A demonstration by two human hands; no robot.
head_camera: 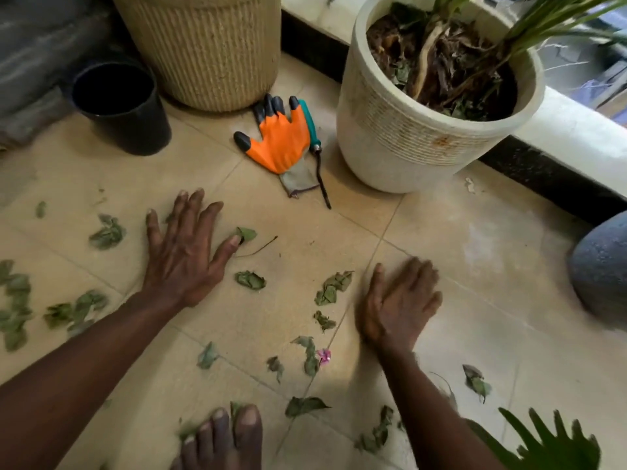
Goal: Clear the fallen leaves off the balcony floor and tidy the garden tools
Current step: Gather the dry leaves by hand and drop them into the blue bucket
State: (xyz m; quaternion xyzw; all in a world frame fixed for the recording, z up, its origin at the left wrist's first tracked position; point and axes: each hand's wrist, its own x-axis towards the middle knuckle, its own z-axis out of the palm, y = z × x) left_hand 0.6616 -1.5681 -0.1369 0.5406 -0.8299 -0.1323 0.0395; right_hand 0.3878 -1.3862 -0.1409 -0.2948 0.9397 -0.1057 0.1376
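Several dry green leaves lie scattered over the beige tiled floor (475, 266), one (250, 279) between my hands and a cluster (332, 287) just left of my right hand. My left hand (185, 251) lies flat on the tiles with fingers spread, its thumb touching a leaf (247, 234). My right hand (397, 305) is open, palm tilted toward the leaves, slightly blurred. An orange garden glove with black claw tips (280, 140) lies farther back, beside a teal-handled tool (314, 137).
A white ribbed planter (407, 144) with a plant stands at the back right, a woven basket (207, 52) at the back, a black pot (122, 106) to its left. A grey round pot (600, 269) sits at the right edge. My bare foot (224, 439) is at the bottom.
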